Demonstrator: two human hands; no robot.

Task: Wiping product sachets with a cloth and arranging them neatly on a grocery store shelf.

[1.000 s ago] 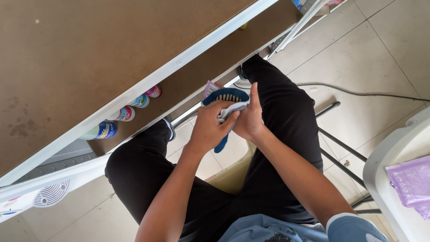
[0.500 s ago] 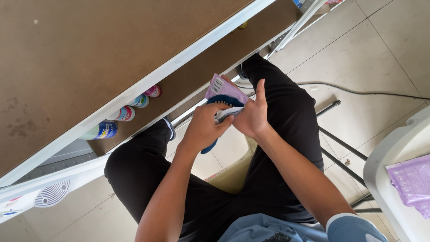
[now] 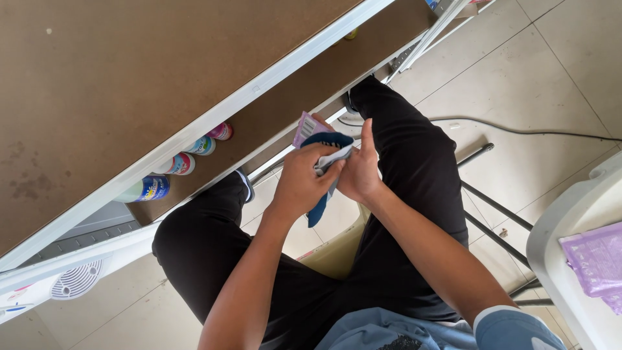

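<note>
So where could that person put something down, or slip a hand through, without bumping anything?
The brown tabletop is bare up to its white edge. Tiled floor beyond the cable is open too. It is crowded at the lap, where both the left hand and right hand hold a blue sock, and along the shelf of bottles.

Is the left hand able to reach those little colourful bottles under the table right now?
Probably not right away. The left hand is gripping the blue sock together with the right hand. The bottles sit on a shelf off to the left, with nothing visibly between, but the hand is full.
</note>
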